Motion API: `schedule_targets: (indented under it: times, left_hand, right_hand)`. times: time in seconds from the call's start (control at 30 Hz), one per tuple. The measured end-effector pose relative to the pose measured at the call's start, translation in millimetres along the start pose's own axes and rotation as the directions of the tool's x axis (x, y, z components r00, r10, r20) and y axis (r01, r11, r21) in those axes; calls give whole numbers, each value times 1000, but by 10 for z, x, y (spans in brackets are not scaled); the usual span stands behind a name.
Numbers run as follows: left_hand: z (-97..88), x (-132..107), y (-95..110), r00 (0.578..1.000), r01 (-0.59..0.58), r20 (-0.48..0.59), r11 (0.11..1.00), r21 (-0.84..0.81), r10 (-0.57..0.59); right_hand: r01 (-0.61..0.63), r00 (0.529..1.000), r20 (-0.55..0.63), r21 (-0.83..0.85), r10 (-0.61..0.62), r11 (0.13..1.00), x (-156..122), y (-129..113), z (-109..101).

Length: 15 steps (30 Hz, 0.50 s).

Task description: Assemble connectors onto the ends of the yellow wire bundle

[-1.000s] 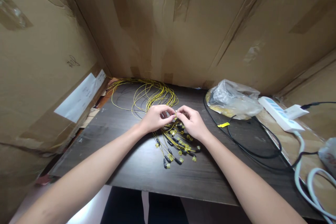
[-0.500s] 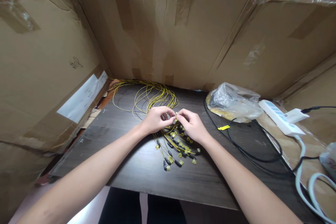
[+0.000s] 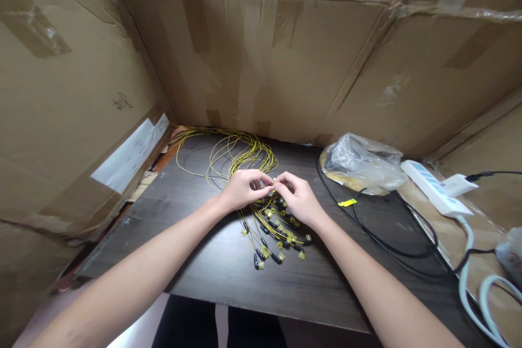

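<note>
Over the middle of the dark wood-grain table (image 3: 212,277), my left hand (image 3: 247,190) and my right hand (image 3: 299,198) meet fingertip to fingertip. Both are closed in a pinch on a small yellow connector piece (image 3: 273,185), mostly covered by the fingers. Below and between them lies a cluster of black-and-yellow cable ends (image 3: 281,231), each a black sleeve with a clear yellow tip. Their thin yellow wires (image 3: 253,155) run back under my left hand and loop toward the far left of the table.
A clear plastic bag (image 3: 362,160) with yellowish contents sits at the back right. Beside it are a white power strip (image 3: 434,187) and a black cable (image 3: 391,250) with a yellow tag (image 3: 347,203). Cardboard walls (image 3: 253,60) enclose the back and sides.
The view has tilted slightly, so the scene sits a little lower. Both hands keep their pinch at nearly the same spot, the fingertips shifting only slightly.
</note>
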<state>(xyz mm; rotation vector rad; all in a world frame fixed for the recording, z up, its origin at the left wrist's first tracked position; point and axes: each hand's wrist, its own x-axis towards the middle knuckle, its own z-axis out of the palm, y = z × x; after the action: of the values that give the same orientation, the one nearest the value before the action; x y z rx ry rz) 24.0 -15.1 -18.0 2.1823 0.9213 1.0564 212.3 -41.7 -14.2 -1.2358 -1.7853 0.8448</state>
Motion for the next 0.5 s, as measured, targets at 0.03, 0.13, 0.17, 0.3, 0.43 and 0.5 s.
schedule_targets:
  times: [0.03,0.13,0.17,0.3,0.43,0.5]
  left_hand:
    - [1,0,0,1000,-8,-1,1000,-2,8]
    - [1,-1,11,999,-34,0,999,5,34]
    - [0,-1,16,999,-37,0,999,11,37]
    - [-8,2,20,1000,-12,-7,1000,23,12]
    - [-7,6,-1,1000,-4,-4,1000,2,4]
    - [-3,4,-5,1000,-19,3,1000,4,19]
  right_hand:
    - [1,1000,1,-14,-1,1000,0,1,-2]
    - [11,1000,16,-55,-10,998,1,9,-3]
    - [12,1000,21,-58,-11,998,1,12,-2]
    - [16,1000,3,-17,-16,1000,-2,12,0]
    - [1,1000,4,5,-1,1000,-1,15,0]
    - [7,1000,6,-18,-6,1000,0,17,0]
